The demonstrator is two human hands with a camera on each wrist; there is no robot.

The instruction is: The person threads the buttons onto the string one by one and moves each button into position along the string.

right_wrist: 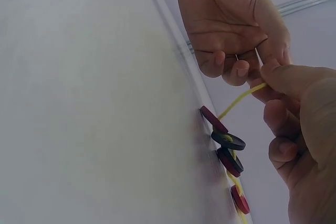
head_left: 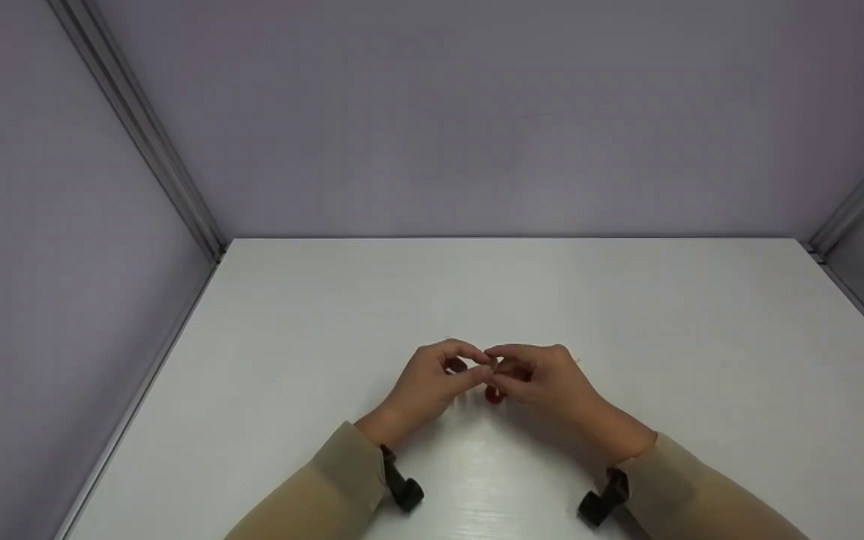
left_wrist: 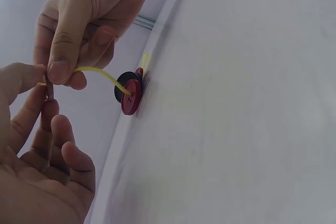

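Buttons (right_wrist: 228,142), red and black, sit strung on a thin yellow cord (left_wrist: 100,73) that lies on the white table (head_left: 627,337), just below where the two hands meet. In the right wrist view four of them show in a row along the cord, some tipped on edge; in the left wrist view a red one (left_wrist: 131,98) and a black one behind it stand nearly upright against the tabletop.

Nearest the person, tan sleeves (head_left: 327,487) and dark wrist mounts frame the work. The left hand (head_left: 432,382) has its fingers curled, thumb and forefinger pinching what seems a thin pin or needle at the cord's free end. The right hand (head_left: 552,379) pinches the cord itself a little farther along, its other fingers curled in.

Judging by looks, the cord is soft and limp, so it is best held close to its tip; the buttons are light, hard and smooth, likely to slide along it freely.

Beyond the hands the table runs to pale grey walls (head_left: 477,112) with metal corner strips.
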